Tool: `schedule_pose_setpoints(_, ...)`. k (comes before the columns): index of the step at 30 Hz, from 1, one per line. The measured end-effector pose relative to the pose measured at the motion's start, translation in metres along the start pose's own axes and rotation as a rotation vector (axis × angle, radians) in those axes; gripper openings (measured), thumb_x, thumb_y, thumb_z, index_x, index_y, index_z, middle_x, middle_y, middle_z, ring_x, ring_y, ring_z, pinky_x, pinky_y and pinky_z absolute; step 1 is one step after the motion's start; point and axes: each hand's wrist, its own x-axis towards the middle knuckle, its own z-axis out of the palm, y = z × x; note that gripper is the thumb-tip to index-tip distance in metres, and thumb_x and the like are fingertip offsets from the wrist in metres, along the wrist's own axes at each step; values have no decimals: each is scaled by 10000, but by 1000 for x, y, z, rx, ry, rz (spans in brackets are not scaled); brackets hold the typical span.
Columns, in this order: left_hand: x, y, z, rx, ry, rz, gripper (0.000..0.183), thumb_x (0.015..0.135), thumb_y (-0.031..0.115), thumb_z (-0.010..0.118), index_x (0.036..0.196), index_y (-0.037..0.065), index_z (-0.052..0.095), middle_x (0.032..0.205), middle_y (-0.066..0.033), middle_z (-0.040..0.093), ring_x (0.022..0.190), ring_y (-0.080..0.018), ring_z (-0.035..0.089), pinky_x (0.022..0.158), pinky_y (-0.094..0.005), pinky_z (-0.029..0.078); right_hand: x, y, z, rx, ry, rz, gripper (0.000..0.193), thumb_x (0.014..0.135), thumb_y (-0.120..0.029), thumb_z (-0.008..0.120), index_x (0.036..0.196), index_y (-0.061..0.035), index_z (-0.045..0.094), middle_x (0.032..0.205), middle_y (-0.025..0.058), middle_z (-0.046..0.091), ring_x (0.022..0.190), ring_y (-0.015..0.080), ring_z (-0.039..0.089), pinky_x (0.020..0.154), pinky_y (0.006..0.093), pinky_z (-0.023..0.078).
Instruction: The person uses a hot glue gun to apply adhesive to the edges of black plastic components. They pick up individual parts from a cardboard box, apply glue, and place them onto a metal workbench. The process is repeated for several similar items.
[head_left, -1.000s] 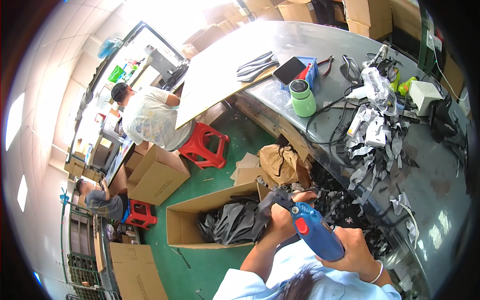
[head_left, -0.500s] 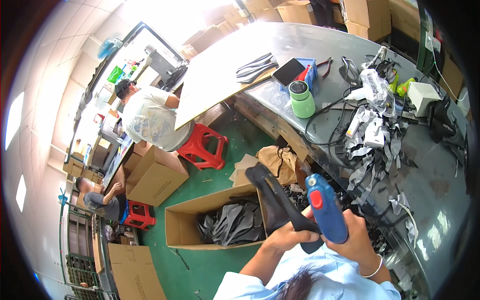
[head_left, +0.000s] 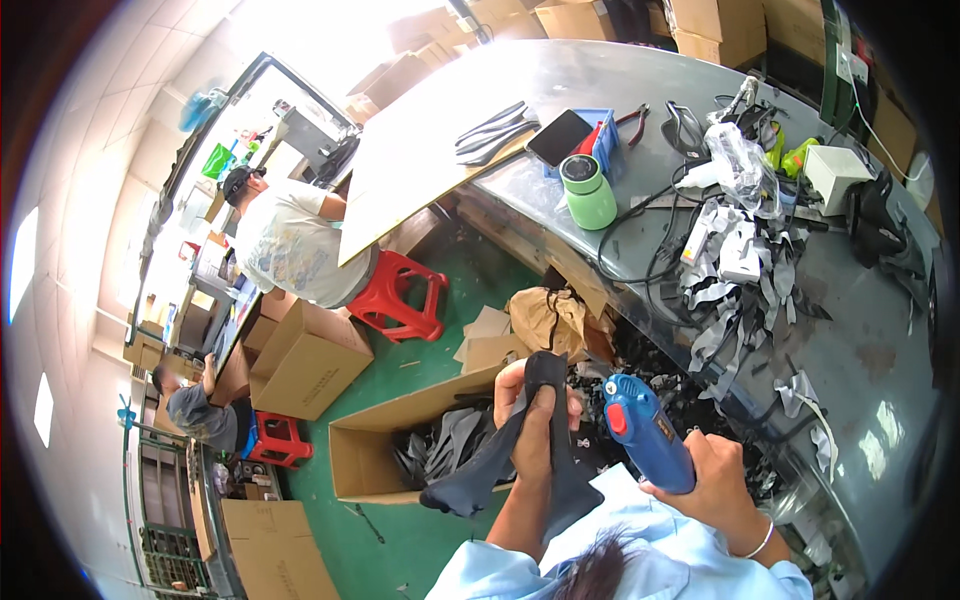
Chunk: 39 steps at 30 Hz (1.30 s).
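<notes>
Green floor (head_left: 400,370) surrounds an open cardboard box (head_left: 362,462); your left hand (head_left: 535,435) grips a bent black piece (head_left: 475,478), your right hand (head_left: 716,482) grasps a blue, red-buttoned handheld tool (head_left: 652,440).

SITE CHECK: SURROUNDINGS

Ref.: green flask (head_left: 592,205), upright on grey bench (head_left: 855,270). Phone (head_left: 559,137) & blue bin (head_left: 611,150) just behind it. Red-handled pliers (head_left: 638,117) behind flask, slightly R. White box (head_left: 835,180) well R of flask. Red stool (head_left: 387,277) well L of flask, w/ co-worker (head_left: 300,243) seated.
</notes>
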Motion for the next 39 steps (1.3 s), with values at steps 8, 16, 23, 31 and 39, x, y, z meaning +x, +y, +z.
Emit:
schedule_pose_setpoints(8,-7,14,-6,176,-126,-84,327,866,23,555,1182,-16,480,916,-153,609,637,-156,614,490,-229,484,-1,3,-4,31,-41,-38,469,566,-294,832,733,-24,487,563,88,522,460,265,517,474,353,405)
schedule_pose_setpoints(16,-7,23,-7,302,-209,-147,308,847,-34,542,1154,-36,527,919,-128,602,646,-153,623,551,-232,489,1,2,-7,51,-56,-37,441,564,-272,827,690,-33,478,548,93,516,465,268,525,463,352,407)
schedule_pose_setpoints(23,8,45,0,460,-370,-418,281,817,-55,549,1097,-37,568,868,-79,600,631,-112,582,558,-216,461,-1,8,-5,76,-35,-46,443,558,-274,828,681,-43,470,549,94,513,470,270,530,461,353,410)
schedule_pose_setpoints(31,30,74,-5,540,-292,-873,337,745,32,572,1076,-33,581,807,-61,607,530,-88,516,493,-210,408,-11,18,-8,-44,-103,-37,346,561,-210,764,671,-72,466,523,64,504,446,265,501,465,359,384)
schedule_pose_setpoints(39,41,75,-13,796,-515,-983,323,796,90,605,1106,-1,599,789,-30,622,587,-62,509,531,-210,415,-17,14,0,-71,-146,-88,337,578,-215,755,665,-68,464,525,66,499,449,252,515,475,352,371)
